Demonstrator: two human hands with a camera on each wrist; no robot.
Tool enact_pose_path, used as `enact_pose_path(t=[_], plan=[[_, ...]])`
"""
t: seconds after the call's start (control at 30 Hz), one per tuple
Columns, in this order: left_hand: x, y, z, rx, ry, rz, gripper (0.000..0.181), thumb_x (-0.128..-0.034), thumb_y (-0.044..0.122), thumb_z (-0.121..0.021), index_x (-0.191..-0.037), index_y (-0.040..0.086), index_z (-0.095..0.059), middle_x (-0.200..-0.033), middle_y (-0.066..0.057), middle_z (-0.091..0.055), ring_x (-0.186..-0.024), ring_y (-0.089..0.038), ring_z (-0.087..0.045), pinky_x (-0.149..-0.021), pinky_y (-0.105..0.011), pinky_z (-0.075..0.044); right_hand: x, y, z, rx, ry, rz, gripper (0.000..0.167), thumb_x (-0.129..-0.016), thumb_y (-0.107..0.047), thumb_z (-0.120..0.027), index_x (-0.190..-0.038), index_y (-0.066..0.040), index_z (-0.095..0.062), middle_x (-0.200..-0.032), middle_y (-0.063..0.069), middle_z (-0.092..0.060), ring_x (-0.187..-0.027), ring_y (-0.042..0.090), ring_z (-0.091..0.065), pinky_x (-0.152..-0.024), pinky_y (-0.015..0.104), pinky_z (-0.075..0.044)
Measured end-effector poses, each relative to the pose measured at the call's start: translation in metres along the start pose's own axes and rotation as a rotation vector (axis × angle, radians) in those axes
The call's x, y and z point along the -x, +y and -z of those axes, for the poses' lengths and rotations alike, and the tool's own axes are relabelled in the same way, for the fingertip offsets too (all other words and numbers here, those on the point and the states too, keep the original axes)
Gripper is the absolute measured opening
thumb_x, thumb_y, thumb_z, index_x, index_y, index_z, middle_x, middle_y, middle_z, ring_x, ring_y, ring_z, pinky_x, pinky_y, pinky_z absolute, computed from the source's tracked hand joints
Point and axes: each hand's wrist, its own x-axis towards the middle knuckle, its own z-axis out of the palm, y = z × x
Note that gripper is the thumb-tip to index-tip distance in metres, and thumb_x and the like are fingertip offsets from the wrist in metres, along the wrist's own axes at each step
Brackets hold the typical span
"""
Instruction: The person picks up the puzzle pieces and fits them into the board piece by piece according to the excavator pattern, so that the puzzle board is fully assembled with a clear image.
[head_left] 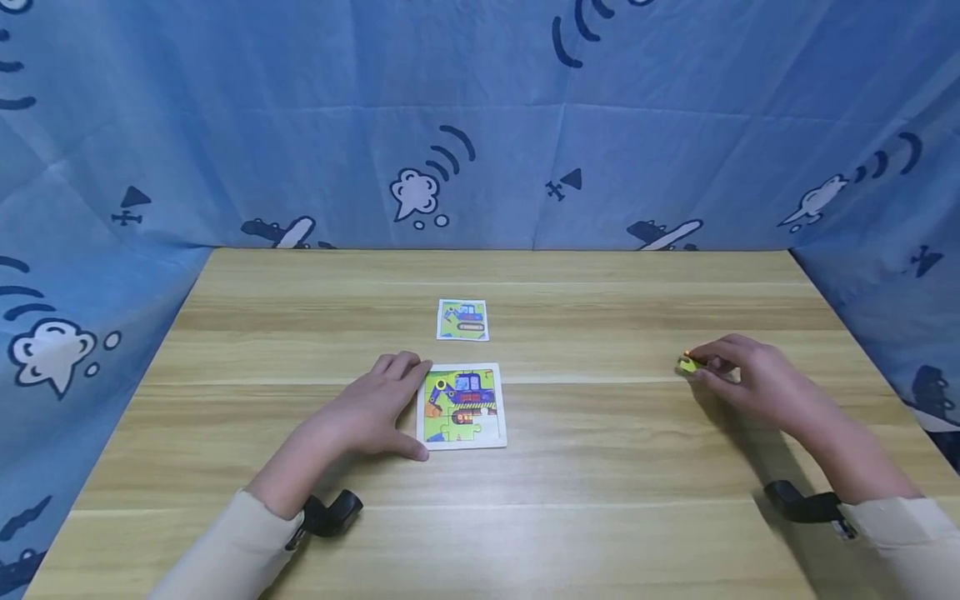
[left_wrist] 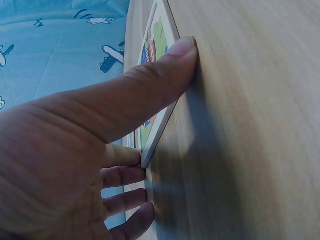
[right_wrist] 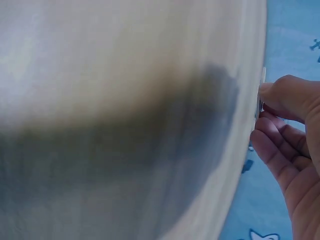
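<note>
A jigsaw puzzle board with a white frame lies mid-table, its pieces forming most of a purple excavator picture on green. Bare pale backing shows at its lower right. My left hand rests along the board's left edge, fingers near the far corner and a straight thumb at the near corner. In the left wrist view, the thumb lies across the frame. Well to the right, my right hand pinches a small green and orange puzzle piece between thumb and fingers. From the right wrist that piece appears edge-on, mostly hidden.
Beyond the board lies a small square picture card with the same excavator. All this is on a wood-grain table. Blue patterned cloth hangs behind it and at both sides. Each wrist wears a black camera mount.
</note>
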Motion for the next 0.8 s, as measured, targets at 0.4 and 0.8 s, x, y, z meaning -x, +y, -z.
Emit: enact_pose_path(t=[0.4, 0.8], plan=[[0.001, 0.001, 0.002, -0.009, 0.005, -0.002, 0.116, -0.0749, 0.046, -0.094, -0.164, 0.005, -0.032, -0.165, -0.016, -0.035, -0.151, -0.036, -0.034, -0.125, -0.055, -0.038, -0.004, -0.015, 0.016, 0.032, -0.013, -0.026, 0.030, -0.080, 0.001, -0.085, -0.109, -0.003, -0.078, -0.097, 0.010, -0.074, -0.078, 0.022, -0.065, -0.061, 0.030, -0.054], [0.000, 0.000, 0.000, -0.023, 0.007, -0.001, 0.116, -0.0748, 0.045, -0.094, -0.164, 0.005, -0.032, -0.164, -0.015, -0.036, -0.150, -0.035, -0.034, -0.126, -0.053, -0.038, -0.013, -0.042, 0.003, -0.030, -0.033, 0.065, 0.031, -0.080, 0.003, -0.085, -0.108, -0.004, -0.077, -0.097, 0.005, -0.071, -0.079, 0.013, -0.061, -0.059, 0.025, -0.048]])
